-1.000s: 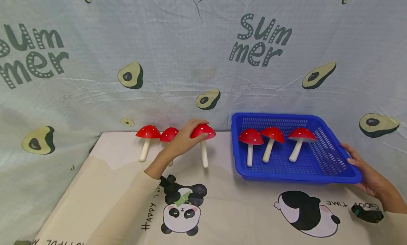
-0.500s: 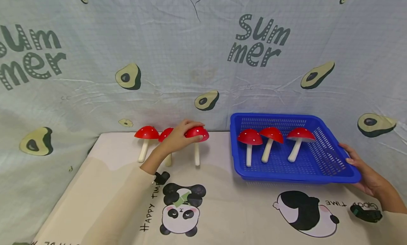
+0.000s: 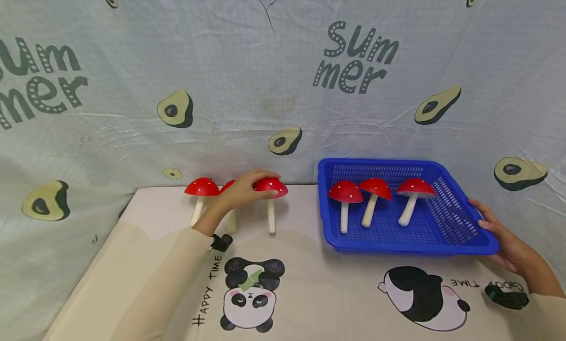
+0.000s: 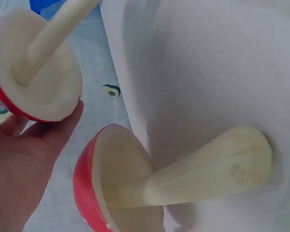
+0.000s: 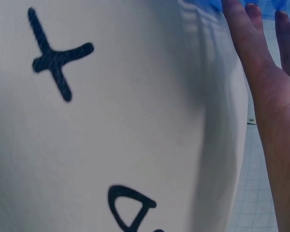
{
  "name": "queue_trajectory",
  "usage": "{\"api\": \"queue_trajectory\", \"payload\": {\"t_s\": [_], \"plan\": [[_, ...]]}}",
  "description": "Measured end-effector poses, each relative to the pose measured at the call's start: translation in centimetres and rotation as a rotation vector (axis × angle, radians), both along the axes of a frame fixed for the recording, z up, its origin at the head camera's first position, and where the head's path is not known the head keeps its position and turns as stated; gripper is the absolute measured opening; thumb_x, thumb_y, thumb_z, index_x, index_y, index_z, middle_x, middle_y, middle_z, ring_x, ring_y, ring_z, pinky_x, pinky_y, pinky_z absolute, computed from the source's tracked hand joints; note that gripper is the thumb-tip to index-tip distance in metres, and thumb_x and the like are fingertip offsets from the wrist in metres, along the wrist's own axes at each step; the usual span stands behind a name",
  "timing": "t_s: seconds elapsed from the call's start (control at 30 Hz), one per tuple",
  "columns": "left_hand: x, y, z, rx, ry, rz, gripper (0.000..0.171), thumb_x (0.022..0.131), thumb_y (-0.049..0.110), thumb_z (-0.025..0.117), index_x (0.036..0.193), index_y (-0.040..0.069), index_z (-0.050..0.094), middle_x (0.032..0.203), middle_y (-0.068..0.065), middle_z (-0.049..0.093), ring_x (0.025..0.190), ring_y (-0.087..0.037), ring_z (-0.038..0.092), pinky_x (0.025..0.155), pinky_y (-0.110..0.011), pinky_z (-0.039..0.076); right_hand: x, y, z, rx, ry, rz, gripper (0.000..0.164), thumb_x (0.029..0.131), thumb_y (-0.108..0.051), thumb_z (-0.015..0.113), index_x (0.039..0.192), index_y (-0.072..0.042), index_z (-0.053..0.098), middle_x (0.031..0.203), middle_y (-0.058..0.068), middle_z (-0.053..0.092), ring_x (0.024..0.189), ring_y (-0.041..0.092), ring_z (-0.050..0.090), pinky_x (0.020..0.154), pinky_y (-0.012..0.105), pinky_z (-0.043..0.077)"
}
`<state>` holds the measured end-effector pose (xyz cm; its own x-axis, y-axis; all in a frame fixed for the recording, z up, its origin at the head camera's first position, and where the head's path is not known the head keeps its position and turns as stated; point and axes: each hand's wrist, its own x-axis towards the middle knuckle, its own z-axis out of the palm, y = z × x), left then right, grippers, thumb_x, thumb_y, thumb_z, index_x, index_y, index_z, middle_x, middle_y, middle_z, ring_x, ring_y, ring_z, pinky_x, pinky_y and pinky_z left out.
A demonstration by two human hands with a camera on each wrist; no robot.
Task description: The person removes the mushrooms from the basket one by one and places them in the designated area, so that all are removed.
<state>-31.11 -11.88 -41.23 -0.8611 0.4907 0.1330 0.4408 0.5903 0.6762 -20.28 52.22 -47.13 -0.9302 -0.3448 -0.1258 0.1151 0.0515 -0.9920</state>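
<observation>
My left hand (image 3: 255,184) grips the red white-dotted cap of a mushroom (image 3: 271,187) that stands upright, its white stem reaching down to the table mat. Two more mushrooms stand to its left, one (image 3: 202,187) in plain view, the other (image 3: 231,223) half hidden behind my wrist. From the left wrist view I see the held mushroom's pale cap underside (image 4: 38,82) against my fingers (image 4: 63,123), and a neighbouring mushroom (image 4: 121,188). A blue basket (image 3: 398,247) holds three mushrooms (image 3: 375,186). My right hand (image 3: 497,230) rests with straight fingers (image 5: 246,43) on the basket's right rim.
The table carries a cream mat with panda prints (image 3: 249,297). An avocado-print cloth (image 3: 283,85) hangs close behind the mushrooms and basket. Black wrist straps sit at both sleeves (image 3: 506,297).
My left hand has carried its mushroom a little left and back, and the tilted stem now stands upright beside the other two. The right hand and basket have stayed put.
</observation>
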Motion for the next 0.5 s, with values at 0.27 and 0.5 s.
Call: {"api": "queue_trajectory", "payload": {"t_s": [0.27, 0.5], "plan": [[-0.47, 0.09, -0.17, -0.014, -0.018, -0.018, 0.054, 0.088, 0.033, 0.076, 0.139, 0.023, 0.061, 0.141, -0.007, 0.056, 0.13, -0.03, 0.049, 0.096, -0.049, 0.054, -0.05, -0.02, 0.0, 0.003, 0.003, -0.002, 0.053, 0.106, -0.033, 0.031, 0.15, -0.058, 0.015, 0.124, -0.024, 0.052, 0.101, 0.013, 0.068, 0.08, 0.043, 0.062], [-0.76, 0.08, -0.4, -0.025, -0.012, -0.03, 0.052, 0.09, 0.032, 0.074, 0.139, 0.022, 0.061, 0.14, -0.006, 0.057, 0.129, -0.029, 0.05, 0.098, -0.049, 0.053, 0.13, -0.02, 0.02, 0.001, -0.009, 0.002, 0.053, 0.106, -0.035, 0.03, 0.15, -0.059, 0.014, 0.123, -0.024, 0.053, 0.101, 0.014, 0.068, 0.08, 0.043, 0.062]]}}
